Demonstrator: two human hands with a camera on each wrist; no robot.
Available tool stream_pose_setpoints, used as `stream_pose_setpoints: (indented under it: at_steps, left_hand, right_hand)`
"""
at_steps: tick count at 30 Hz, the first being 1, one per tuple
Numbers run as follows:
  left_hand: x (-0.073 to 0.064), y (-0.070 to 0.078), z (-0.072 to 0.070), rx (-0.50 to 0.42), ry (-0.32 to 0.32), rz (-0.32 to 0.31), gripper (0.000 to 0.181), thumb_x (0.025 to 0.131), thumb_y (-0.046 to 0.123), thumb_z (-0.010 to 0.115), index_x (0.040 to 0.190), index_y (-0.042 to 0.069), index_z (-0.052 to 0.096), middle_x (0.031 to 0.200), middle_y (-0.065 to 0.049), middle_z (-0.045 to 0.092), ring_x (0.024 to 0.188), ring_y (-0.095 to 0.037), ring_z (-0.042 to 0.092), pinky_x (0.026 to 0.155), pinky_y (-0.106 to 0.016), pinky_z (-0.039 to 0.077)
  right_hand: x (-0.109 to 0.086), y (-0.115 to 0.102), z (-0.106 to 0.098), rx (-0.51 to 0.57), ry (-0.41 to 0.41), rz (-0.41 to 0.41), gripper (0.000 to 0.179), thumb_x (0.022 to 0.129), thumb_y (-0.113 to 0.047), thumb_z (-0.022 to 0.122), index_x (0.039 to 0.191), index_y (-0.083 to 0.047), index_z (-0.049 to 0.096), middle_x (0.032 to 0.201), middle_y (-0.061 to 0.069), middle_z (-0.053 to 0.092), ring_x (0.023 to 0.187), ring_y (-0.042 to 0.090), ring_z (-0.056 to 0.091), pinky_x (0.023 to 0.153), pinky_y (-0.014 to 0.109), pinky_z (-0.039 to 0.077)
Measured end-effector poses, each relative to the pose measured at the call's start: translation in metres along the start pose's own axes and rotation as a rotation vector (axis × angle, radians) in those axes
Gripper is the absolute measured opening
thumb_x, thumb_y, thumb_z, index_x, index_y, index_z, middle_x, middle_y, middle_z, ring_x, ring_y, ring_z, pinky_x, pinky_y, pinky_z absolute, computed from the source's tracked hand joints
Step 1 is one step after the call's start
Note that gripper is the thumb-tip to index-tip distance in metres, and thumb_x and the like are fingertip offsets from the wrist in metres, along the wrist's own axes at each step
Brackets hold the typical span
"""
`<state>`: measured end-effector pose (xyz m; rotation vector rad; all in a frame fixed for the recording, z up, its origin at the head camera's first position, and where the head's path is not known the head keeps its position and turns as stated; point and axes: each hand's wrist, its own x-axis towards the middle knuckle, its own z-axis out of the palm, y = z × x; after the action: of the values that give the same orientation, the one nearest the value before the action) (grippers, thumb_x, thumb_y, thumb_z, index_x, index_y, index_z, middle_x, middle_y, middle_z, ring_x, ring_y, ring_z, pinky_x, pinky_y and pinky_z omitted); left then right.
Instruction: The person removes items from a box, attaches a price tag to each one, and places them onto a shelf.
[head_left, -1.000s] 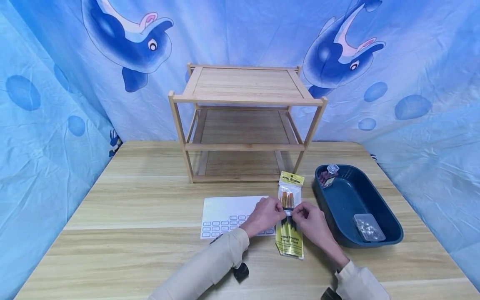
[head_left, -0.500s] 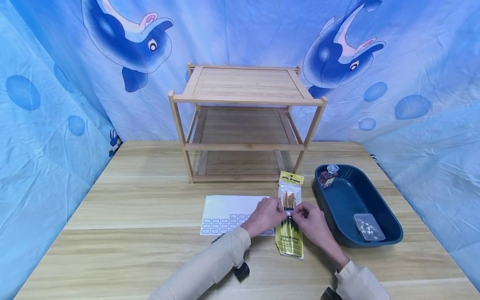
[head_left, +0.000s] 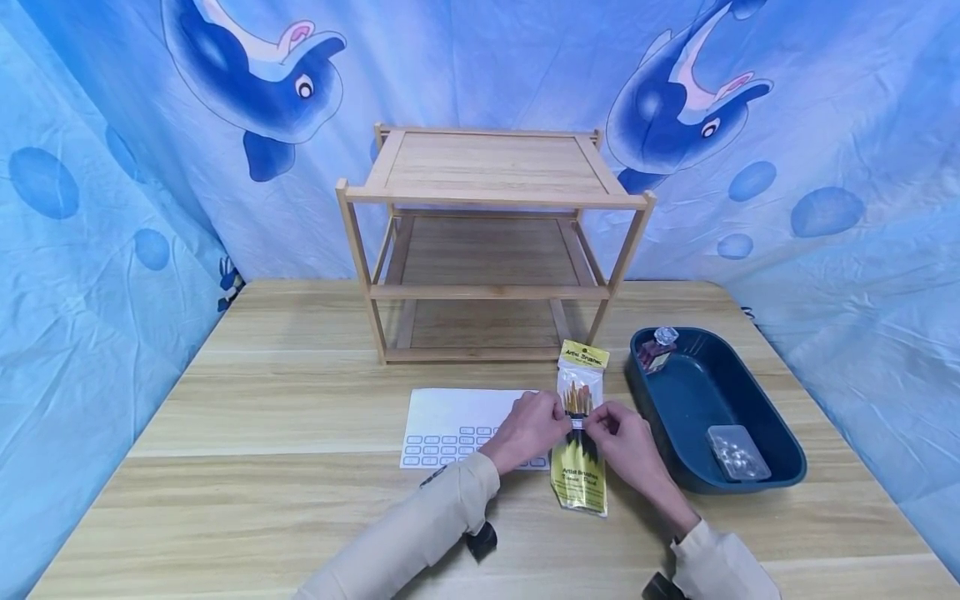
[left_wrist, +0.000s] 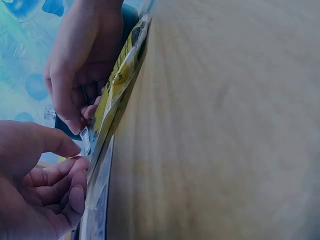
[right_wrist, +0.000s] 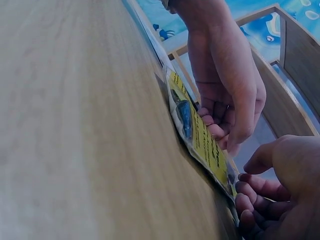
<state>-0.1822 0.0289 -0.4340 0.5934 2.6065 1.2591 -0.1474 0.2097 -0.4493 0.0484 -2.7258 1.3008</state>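
A yellow and clear packet of artist brushes lies lengthwise on the table, its brush tips showing through the plastic. Across its middle is a small white sticker label. My left hand pinches the label's left end, fingers curled. At the other end my right hand pinches it between thumb and forefinger. Both hands rest low over the packet, as the left wrist view shows with the label between the fingertips. Partly under my left forearm lies a white sheet of printed labels.
A blue-green plastic basin stands at the right, holding a small perfume bottle and a clear box of small shiny pieces. Behind the packet rises a three-tier wooden shelf. Dolphin-printed blue curtains surround the table.
The label sheet has shifted slightly away from me. Both hands stay almost where they were, at the label on the packet, with barely visible finger movement.
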Motion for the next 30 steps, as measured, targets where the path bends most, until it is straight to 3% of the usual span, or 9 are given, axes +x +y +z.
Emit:
stream_pose_setpoints:
  at_steps: [7,13,20,26,30]
  left_hand:
    - [0.0014,0.0003,-0.0050,0.004,0.036,-0.007,0.026,0.094,0.009,0.069,0.071,0.014,0.059,0.061,0.005,0.052,0.046,-0.006,0.043,0.039,-0.020,0.033]
    - [0.0045,-0.0009,-0.0063,0.004,0.058,0.000,0.009,0.094,0.011,0.071,0.093,0.006,0.063,0.070,0.002,0.057,0.050,-0.006,0.046,0.041,-0.021,0.038]
    - [0.0062,-0.0006,-0.0051,-0.012,0.077,-0.016,0.027,0.096,0.010,0.069,0.119,-0.003,0.062,0.065,0.000,0.055,0.048,-0.008,0.044,0.039,-0.022,0.037]
    - [0.0080,0.0009,-0.0025,-0.030,0.086,-0.024,0.030,0.102,0.009,0.061,0.128,-0.004,0.058,0.061,0.001,0.052,0.046,-0.008,0.043,0.040,-0.023,0.039]
    - [0.0090,0.0029,-0.0003,-0.100,0.067,-0.059,0.034,0.101,0.005,0.061,0.133,-0.006,0.055,0.065,-0.002,0.056,0.048,-0.010,0.047,0.041,-0.023,0.043]
  right_hand:
    - [-0.0010,-0.0016,-0.0014,0.002,0.018,0.005,0.006,0.096,-0.006,0.069,0.094,0.000,0.068,0.082,0.005,0.064,0.075,0.018,0.055,0.060,0.024,0.045]
    - [-0.0025,-0.0038,-0.0053,-0.010,0.033,0.023,0.005,0.096,-0.004,0.066,0.101,-0.001,0.066,0.087,0.008,0.063,0.079,0.021,0.056,0.062,0.024,0.047]
    - [-0.0033,-0.0035,-0.0074,-0.065,0.033,0.034,0.014,0.095,-0.003,0.065,0.109,0.002,0.066,0.091,0.009,0.063,0.081,0.021,0.058,0.066,0.027,0.049]
    - [-0.0040,-0.0008,-0.0083,-0.145,0.051,-0.003,0.028,0.093,-0.003,0.065,0.118,0.009,0.067,0.098,0.015,0.065,0.091,0.028,0.059,0.080,0.042,0.052]
    - [-0.0042,-0.0004,-0.0093,-0.167,0.045,-0.012,0.033,0.094,-0.004,0.065,0.124,0.010,0.066,0.101,0.017,0.065,0.096,0.032,0.058,0.083,0.047,0.051]
